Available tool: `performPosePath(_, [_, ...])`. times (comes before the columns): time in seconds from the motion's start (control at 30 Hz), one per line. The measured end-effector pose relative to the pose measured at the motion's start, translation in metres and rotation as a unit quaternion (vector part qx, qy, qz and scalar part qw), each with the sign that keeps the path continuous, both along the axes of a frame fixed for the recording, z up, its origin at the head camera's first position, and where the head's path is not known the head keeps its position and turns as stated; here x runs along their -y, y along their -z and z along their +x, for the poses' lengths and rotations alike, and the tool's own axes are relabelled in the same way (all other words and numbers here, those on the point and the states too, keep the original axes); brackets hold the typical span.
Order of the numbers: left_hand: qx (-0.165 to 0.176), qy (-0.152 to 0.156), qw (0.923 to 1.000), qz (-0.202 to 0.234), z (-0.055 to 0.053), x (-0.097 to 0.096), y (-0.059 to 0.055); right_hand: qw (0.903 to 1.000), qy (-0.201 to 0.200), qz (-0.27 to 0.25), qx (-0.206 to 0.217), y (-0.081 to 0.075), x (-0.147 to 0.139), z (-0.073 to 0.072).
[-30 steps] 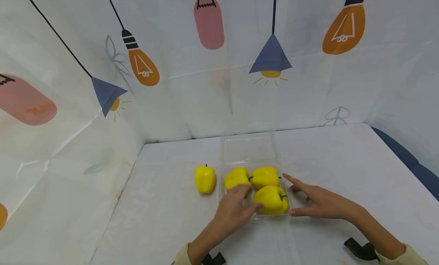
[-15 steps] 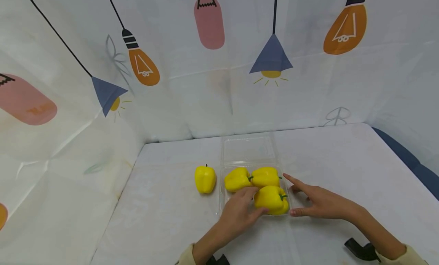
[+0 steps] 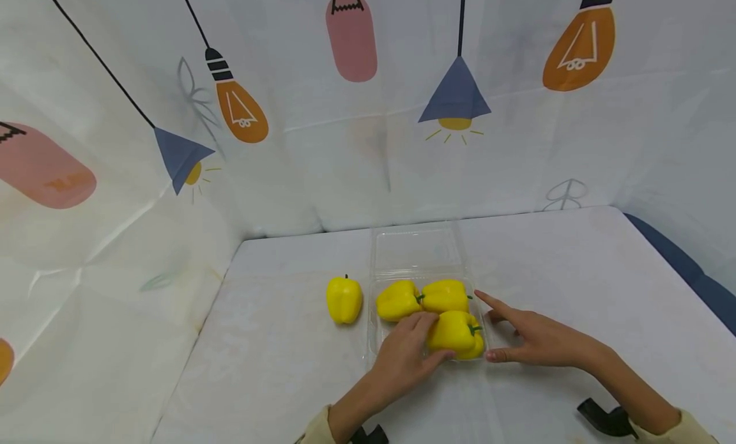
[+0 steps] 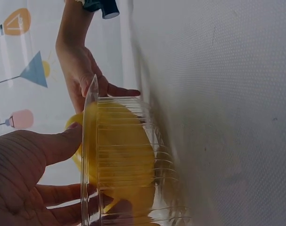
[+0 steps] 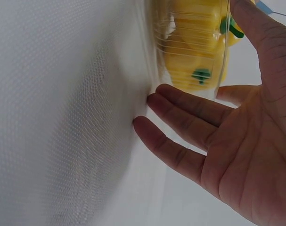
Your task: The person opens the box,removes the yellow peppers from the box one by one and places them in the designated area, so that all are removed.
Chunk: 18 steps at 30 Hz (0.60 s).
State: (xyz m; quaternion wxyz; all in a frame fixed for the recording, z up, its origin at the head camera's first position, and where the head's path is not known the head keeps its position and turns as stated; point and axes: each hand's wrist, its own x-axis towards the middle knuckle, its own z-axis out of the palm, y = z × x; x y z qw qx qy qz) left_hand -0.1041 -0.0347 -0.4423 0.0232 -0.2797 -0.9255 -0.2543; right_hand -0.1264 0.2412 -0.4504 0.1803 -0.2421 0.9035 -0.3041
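A clear plastic clamshell box (image 3: 415, 244) lies with its lid folded back, holding three yellow bell peppers. One bell pepper (image 3: 397, 301) is at the back left of it and another bell pepper (image 3: 444, 296) at the back right. My left hand (image 3: 402, 348) reaches over the front rim and holds the front bell pepper (image 3: 457, 335) by its left end, thumb in front and fingers behind. In the left wrist view, fingers (image 4: 62, 193) pass over the rim. My right hand (image 3: 537, 335), fingers spread, stays along the box's right side. A fourth yellow bell pepper (image 3: 344, 301) stands outside, left of the box.
The white-covered table (image 3: 276, 354) extends on both sides of the box. Behind it hangs a white sheet (image 3: 322, 176) printed with lamps and bulbs. Something dark blue (image 3: 667, 246) shows past the table's right edge.
My left hand has slid slightly right, farther over the front bell pepper, which has barely shifted. The right hand has kept its place beside the box.
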Motion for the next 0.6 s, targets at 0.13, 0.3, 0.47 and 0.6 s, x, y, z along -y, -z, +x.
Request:
performPosePath(0.13, [-0.002,-0.001,1.0,-0.001,0.0,-0.0015,-0.0001,1.0,-0.002,-0.004,0.002,0.0011,-0.001,0.0001])
performPosePath(0.3, [0.002,-0.004,1.0,-0.004,0.0,-0.003,0.0008,1.0,-0.002,-0.002,0.0,0.0009,-0.0012,0.0003])
performPosePath(0.47, [0.01,-0.006,0.9999,-0.007,-0.0008,-0.0027,0.0013,1.0,0.001,0.005,-0.006,-0.0001,-0.0007,0.0007])
performPosePath(0.6, [0.014,-0.004,0.9999,-0.004,-0.0018,-0.002,0.002,1.0,0.004,0.004,0.0,-0.0004,-0.0005,0.0015])
